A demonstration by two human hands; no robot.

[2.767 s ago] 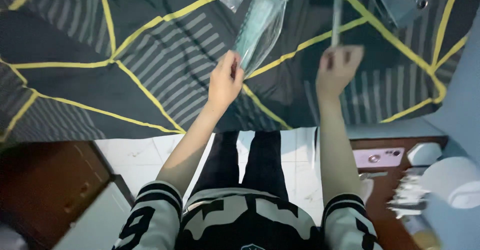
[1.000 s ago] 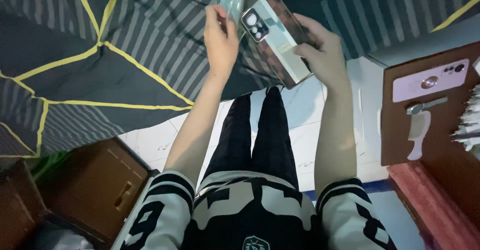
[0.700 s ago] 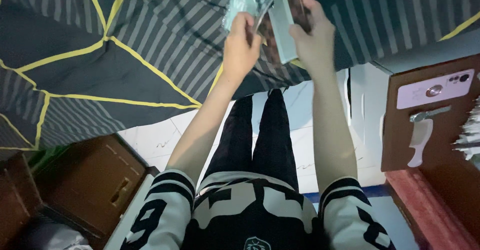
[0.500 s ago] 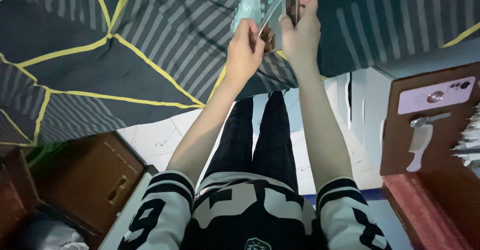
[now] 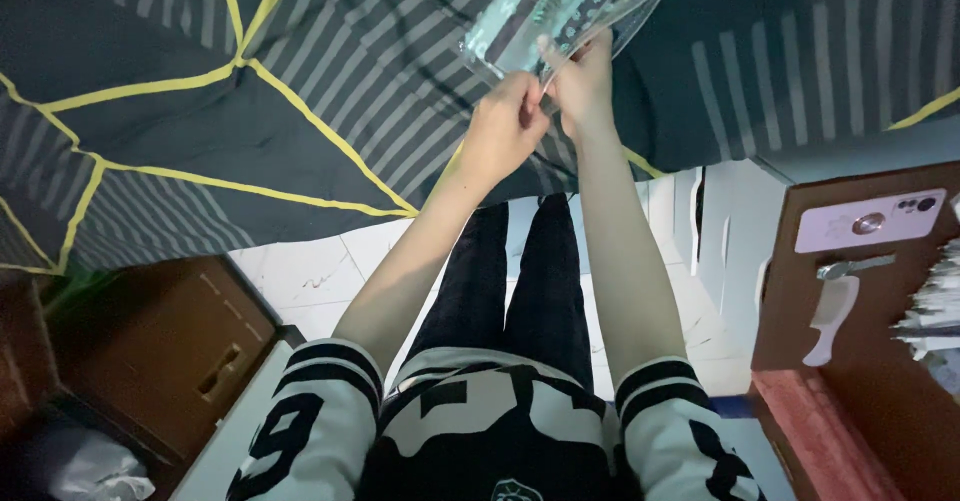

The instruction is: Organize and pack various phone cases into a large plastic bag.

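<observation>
Both hands, left hand (image 5: 503, 133) and right hand (image 5: 580, 89), pinch a clear plastic pouch (image 5: 565, 6) at twelve o'clock, above the striped bedspread (image 5: 250, 111).

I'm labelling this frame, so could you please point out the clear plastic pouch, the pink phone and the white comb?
clear plastic pouch (image 5: 570, 6): head view, middle of its patterned face.
pink phone (image 5: 868, 224): head view, centre of its back.
white comb (image 5: 828, 319): head view, middle of its body.
</observation>
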